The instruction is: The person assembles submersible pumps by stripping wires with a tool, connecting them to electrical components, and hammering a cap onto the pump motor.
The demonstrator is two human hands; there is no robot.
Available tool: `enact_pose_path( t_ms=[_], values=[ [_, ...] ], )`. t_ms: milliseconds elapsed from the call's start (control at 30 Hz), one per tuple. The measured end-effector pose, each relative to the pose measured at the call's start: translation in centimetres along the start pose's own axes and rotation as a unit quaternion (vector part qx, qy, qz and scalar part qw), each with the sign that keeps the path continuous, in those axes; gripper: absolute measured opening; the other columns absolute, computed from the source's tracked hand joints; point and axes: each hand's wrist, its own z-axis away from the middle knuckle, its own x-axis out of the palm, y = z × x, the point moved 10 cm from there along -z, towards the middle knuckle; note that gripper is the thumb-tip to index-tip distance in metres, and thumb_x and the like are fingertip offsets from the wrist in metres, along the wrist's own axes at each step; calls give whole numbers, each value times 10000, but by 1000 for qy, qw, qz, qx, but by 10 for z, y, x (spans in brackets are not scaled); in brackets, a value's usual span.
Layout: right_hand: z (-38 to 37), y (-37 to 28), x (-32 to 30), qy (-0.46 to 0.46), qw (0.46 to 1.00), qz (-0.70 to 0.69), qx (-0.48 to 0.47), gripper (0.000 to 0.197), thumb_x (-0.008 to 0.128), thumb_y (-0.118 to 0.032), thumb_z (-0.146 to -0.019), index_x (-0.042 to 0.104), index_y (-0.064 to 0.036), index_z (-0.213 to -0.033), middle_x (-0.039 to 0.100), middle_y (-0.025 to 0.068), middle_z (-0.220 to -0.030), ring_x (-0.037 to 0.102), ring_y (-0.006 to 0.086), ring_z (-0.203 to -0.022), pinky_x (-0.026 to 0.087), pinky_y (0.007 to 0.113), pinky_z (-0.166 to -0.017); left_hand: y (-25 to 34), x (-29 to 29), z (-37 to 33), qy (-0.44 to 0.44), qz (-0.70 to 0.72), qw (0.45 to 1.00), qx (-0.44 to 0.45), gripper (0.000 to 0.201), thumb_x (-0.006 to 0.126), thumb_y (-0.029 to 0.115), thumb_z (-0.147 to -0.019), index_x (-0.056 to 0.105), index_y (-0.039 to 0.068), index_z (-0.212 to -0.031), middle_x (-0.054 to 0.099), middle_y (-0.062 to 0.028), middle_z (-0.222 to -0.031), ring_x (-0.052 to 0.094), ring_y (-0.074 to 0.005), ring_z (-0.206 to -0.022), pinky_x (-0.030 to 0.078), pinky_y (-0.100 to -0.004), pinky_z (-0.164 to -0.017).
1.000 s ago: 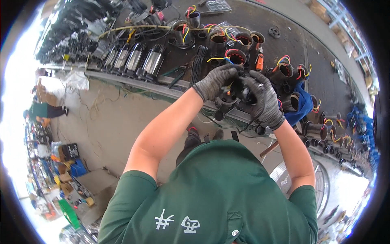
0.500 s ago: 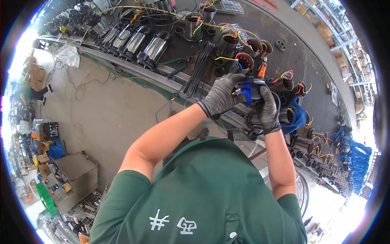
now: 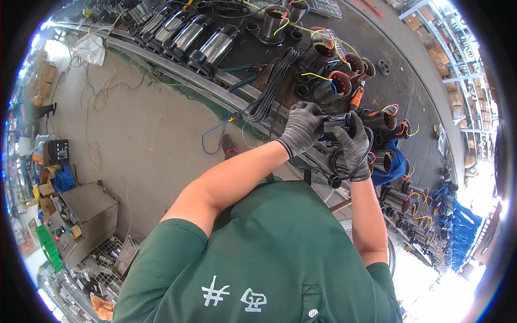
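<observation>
Both my hands wear grey knitted gloves. My right hand [image 3: 354,144] grips a small black box-shaped part [image 3: 335,127] near the table edge, its thumb across the face and its fingers at the far side. A black cable loops around beside that hand. My left hand [image 3: 303,127] is at the left end of the part, with thumb and fingers pinched together; whatever is between them is too small or hidden. Just beyond stand open motor housings [image 3: 327,92] with red, yellow and blue wires. An orange-handled tool [image 3: 357,97] lies beyond my right hand.
Bundled black cable [image 3: 272,89] lies across the metal table rail. Shiny cylindrical motors [image 3: 215,48] line the table at the left. A blue cloth [image 3: 396,164] drapes over housings at the right. A grey metal cabinet [image 3: 91,207] stands on the floor at the left.
The black part has turned: blue wires showed in it before, and now its dark face does. My left hand has drawn back slightly from it into a pinch. The view has shifted.
</observation>
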Motion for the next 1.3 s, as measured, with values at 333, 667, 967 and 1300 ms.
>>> enact_pose_path(
  t_ms=[333,667,967,1300],
  values=[
    [8,-50,39,-61,928,299,-212,874,964,-171,-656,603,-4,-1434,652,197,-1310,663,348,-1207,537,422,-1067,-6,-14,31,-62,93,993,46,617,757,197,-818,634,99,-1415,480,-210,-1554,503,-440,-1363,428,-534,-1173],
    [3,-56,60,-144,901,360,-196,957,977,-235,-634,569,-45,-1478,585,210,-1413,646,382,-1239,540,432,-1093,-117,37,120,-224,187,906,-306,903,832,221,-881,342,-26,-1599,580,-327,-1428,599,-436,-1321,498,-451,-1106],
    [-2,-51,78,-145,880,418,-170,911,930,-288,-655,591,-82,-1475,559,179,-1412,698,345,-1154,595,427,-1000,-100,103,124,-242,202,885,-344,1273,911,395,-782,89,-80,-1629,684,-286,-1317,674,-410,-1243,534,-442,-1056],
    [-2,-49,81,-134,903,370,-175,865,938,-344,-679,625,-76,-1439,580,200,-1385,704,364,-1146,610,431,-966,-148,180,168,-227,273,873,-335,1224,933,356,-801,133,-15,-1649,608,-208,-1457,591,-321,-1370,480,-437,-1152]
  ],
)
